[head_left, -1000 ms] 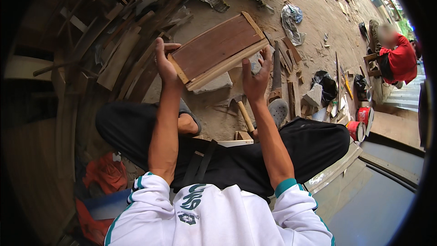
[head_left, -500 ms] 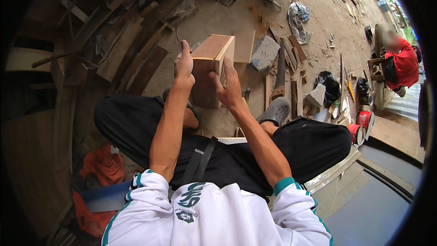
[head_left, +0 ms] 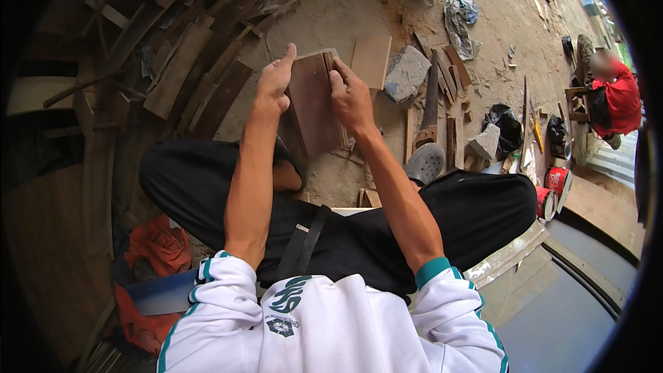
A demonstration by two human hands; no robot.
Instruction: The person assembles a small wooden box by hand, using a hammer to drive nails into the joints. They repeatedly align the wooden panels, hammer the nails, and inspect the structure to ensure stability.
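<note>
From my remote seat I make out dark-green lettering (head_left: 286,297) on the white sweatshirt (head_left: 338,324) and pale print on red cylindrical cans (head_left: 556,179). Above the brown dirt ground (head_left: 390,10), left hand (head_left: 275,84) and right hand (head_left: 353,98) grip opposite sides of a pale-edged, reddish-brown rectangular wooden box (head_left: 315,109).

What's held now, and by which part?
A brown wooden box, held by its long sides near the far end: left grip on the left side, right grip on the right.
</note>
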